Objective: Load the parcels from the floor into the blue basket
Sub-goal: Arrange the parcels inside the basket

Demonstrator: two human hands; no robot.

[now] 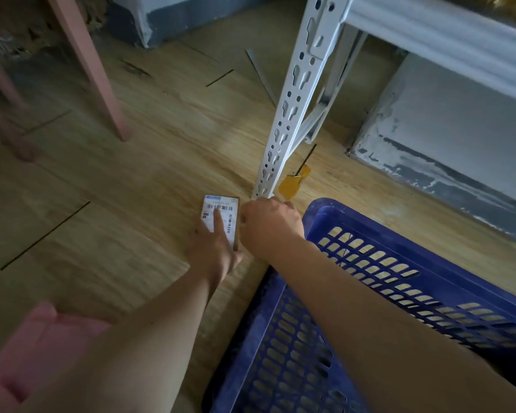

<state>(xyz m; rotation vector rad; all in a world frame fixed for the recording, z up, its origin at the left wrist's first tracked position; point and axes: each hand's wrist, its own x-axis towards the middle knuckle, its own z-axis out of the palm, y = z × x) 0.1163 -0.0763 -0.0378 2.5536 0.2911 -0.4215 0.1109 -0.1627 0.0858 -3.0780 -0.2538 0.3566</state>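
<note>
A small flat parcel with a white barcode label lies on the wooden floor beside the foot of a shelf post. My left hand rests on it, its index finger stretched straight across the label. My right hand is at the parcel's right edge with fingers curled under; what they hold is hidden. The blue perforated basket stands on the floor at the lower right, under my right forearm, and the part in view has no parcels in it.
A white slotted metal shelf post stands just behind my hands, with a yellow tag at its foot. Pink furniture legs rise at the upper left. A grey wall base runs along the right.
</note>
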